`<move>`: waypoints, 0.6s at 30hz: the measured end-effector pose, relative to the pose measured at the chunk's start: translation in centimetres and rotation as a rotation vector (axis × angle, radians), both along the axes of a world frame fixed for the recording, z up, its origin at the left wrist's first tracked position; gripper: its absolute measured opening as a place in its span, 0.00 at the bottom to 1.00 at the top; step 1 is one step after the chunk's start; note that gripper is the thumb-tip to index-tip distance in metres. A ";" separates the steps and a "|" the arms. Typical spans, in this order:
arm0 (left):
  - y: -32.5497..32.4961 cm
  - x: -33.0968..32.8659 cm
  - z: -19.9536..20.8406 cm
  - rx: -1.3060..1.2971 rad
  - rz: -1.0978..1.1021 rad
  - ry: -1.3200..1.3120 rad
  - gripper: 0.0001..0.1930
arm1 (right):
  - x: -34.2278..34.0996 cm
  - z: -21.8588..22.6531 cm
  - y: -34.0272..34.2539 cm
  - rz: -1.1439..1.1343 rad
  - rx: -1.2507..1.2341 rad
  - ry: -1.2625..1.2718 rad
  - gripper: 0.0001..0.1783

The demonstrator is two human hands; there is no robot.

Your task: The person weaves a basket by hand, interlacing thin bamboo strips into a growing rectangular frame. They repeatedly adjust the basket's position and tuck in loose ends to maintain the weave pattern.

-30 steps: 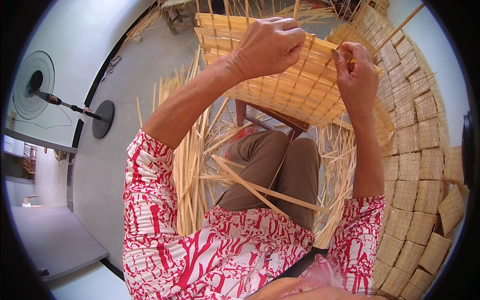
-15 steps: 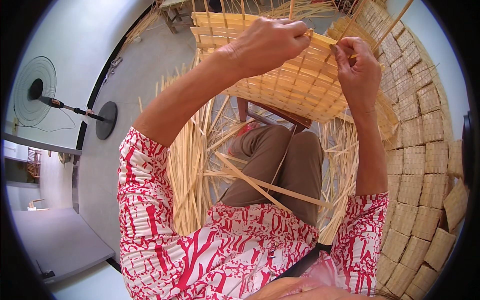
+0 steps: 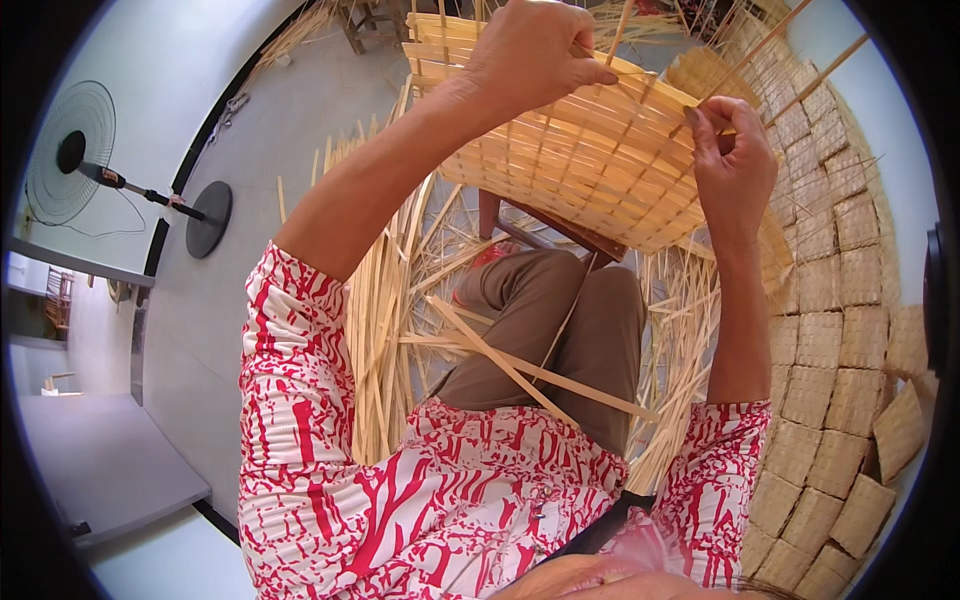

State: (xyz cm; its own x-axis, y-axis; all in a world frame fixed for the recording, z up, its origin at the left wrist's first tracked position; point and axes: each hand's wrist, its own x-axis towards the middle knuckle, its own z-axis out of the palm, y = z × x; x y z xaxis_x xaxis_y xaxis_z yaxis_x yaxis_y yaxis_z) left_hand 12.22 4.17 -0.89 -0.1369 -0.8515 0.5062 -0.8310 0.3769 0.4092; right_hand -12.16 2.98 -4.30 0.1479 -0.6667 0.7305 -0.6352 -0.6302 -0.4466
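Note:
A half-woven bamboo basket (image 3: 590, 165), pale yellow strips crossed by upright stakes, leans before my knees with its top edge away from me. Over that edge is my left hand (image 3: 535, 55), its thumb stretched out and apart from the curled fingers, close to an upright stake (image 3: 620, 30). At the right end of the edge, my right hand (image 3: 738, 165) has thumb and forefinger pinched on a bamboo strip. Part of the strip is hidden behind the fingers. Beneath the basket shows a dark wooden stool (image 3: 560, 225).
Loose bamboo strips (image 3: 385, 330) lie piled beside both legs, and a few cross my lap. Stacked woven pieces (image 3: 835, 330) line the right wall. A standing fan (image 3: 72, 152) is at the left, near a grey panel (image 3: 105, 455). Long stakes (image 3: 815, 80) stick out past my right hand.
My left hand has moved up and slightly left, its thumb now parted from the fingers. My right hand has shifted a little right and down, still pinching. The basket has shifted slightly right.

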 end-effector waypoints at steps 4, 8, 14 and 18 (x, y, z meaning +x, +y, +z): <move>-0.9 0.5 -3.0 -0.379 -0.022 -0.019 0.26 | -0.7 0.2 -1.2 0.038 -0.014 -0.034 0.06; 3.2 1.3 -4.1 -0.493 -0.092 0.211 0.21 | -3.2 -0.8 -3.8 0.003 -0.037 -0.015 0.11; 5.7 7.3 -6.1 -0.495 -0.058 -0.015 0.07 | -2.9 -1.2 -0.6 0.005 -0.246 -0.022 0.21; 3.7 6.9 -1.8 -0.862 -0.160 -0.418 0.07 | 0.7 -1.0 1.4 0.237 -0.215 0.123 0.22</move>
